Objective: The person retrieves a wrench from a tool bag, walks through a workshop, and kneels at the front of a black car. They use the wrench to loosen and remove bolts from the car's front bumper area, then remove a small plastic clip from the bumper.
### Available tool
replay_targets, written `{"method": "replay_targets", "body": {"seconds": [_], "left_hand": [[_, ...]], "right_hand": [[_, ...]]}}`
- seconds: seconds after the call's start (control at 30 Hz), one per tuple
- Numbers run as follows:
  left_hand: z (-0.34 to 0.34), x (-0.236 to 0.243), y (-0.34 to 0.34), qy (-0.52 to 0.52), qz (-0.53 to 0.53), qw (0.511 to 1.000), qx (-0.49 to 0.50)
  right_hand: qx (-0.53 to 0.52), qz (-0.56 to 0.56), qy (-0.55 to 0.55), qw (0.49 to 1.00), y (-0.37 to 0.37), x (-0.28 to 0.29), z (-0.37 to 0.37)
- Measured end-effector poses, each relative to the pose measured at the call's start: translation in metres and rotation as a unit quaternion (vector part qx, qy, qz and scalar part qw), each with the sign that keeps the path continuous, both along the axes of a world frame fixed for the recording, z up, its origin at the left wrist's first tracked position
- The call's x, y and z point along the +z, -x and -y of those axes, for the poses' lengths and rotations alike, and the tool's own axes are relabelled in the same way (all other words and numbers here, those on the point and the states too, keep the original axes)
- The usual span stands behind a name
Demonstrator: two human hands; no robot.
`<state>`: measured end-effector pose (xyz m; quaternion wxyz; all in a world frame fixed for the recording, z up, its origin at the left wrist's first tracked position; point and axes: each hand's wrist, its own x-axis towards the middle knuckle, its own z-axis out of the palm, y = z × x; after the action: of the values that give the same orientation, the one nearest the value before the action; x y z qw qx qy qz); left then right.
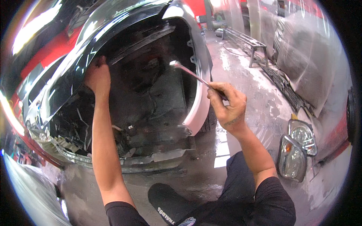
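A black car bumper lies on its outer face, with its dark inner side open toward me. My left hand grips the upper left edge of the bumper. My right hand holds a long metal wrench by its handle. The wrench's shiny head points up and left into the bumper's hollow, near its white-primed right edge.
Two loose headlights lie on the wet concrete floor at the right. A metal stand is at the back. Cars wrapped in clear plastic sheeting stand at the upper right. My dark shoe shows below the bumper.
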<state>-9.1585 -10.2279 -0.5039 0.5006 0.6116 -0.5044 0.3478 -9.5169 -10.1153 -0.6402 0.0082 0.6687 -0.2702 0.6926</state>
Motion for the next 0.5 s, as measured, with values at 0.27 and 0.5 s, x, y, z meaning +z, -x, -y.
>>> {"method": "replay_targets", "body": {"seconds": [0.27, 0.5], "left_hand": [[0.002, 0.003, 0.001, -0.022, -0.022, 0.999, 0.027], [0.005, 0.002, -0.004, -0.033, -0.014, 0.999, 0.015]], "right_hand": [[-0.068, -0.144, 0.114, 0.981, -0.067, 0.077, 0.033], [-0.078, -0.141, 0.115, 0.980, -0.092, 0.090, 0.047]]}}
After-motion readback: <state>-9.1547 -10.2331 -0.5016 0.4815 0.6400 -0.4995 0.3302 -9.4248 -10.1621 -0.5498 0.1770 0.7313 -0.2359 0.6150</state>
